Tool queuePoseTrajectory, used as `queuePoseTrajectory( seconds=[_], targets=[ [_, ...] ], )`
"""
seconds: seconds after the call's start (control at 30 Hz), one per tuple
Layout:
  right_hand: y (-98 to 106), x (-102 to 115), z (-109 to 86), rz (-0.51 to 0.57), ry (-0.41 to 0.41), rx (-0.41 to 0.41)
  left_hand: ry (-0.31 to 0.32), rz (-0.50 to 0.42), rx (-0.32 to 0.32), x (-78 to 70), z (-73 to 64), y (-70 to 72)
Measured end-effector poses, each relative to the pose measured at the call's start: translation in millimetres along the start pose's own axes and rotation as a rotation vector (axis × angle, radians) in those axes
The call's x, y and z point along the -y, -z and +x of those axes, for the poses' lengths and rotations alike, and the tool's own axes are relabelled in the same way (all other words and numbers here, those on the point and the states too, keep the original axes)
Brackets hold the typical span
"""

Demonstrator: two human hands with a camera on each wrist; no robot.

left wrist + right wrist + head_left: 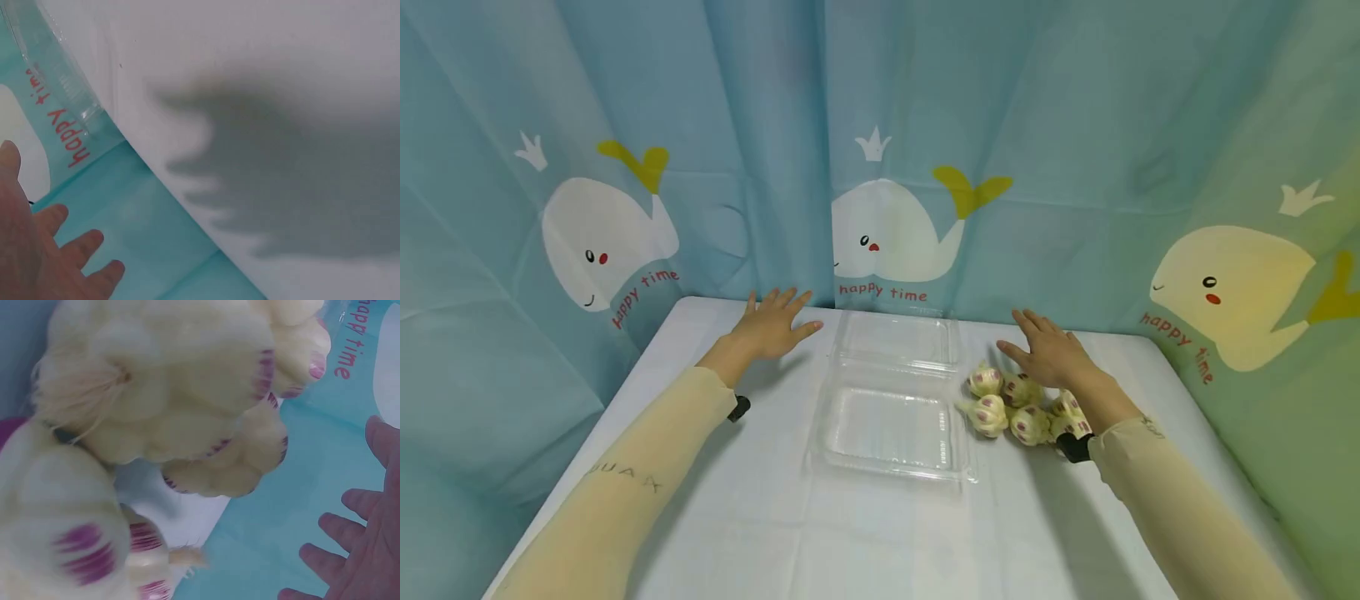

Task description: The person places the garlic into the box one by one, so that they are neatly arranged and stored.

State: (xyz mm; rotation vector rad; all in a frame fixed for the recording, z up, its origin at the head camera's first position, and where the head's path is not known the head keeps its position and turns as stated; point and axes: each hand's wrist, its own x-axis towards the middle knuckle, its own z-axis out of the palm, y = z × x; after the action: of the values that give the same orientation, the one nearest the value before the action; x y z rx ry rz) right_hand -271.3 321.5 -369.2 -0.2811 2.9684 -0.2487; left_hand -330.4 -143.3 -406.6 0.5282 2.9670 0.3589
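Observation:
Several garlic bulbs (987, 416), cream with purple streaks, lie in a cluster on the right of the table. My right hand (1051, 354) hovers over their far side, fingers spread and holding nothing; the right wrist view shows the bulbs (169, 381) large and close, with the hand (362, 550) at the lower right. Left of them lies a clear plastic clamshell box (887, 429), its lid folded back toward the curtain. To the left of the box my left hand (771, 327) is held above the table, fingers apart and nothing in them. Its shadow falls on the cloth in the left wrist view.
A white cloth covers the table (730, 525). Right behind the far edge hangs a blue-green curtain (1060, 167) printed with white whales, and it continues along both sides. The box lid (895, 340) lies close to that far edge.

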Motion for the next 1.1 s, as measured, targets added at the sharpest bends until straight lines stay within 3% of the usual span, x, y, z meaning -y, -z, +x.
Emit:
queuePoseTrajectory(
  seconds=[0.27,0.6,1.1],
  targets=[
    [-1,-9,-10.0,0.01,0.007,0.012,-0.038,-0.026,-0.025,-1.3,-5.7,-4.6],
    [-7,-20,-13.4,0.008,0.004,0.027,-0.054,-0.13,-0.05,-1.3,-12.6,-13.4],
    [-10,-26,-22.8,0.018,0.029,0.056,-0.072,-0.384,-0.061,1.7,-20.3,-33.6]
  ],
)
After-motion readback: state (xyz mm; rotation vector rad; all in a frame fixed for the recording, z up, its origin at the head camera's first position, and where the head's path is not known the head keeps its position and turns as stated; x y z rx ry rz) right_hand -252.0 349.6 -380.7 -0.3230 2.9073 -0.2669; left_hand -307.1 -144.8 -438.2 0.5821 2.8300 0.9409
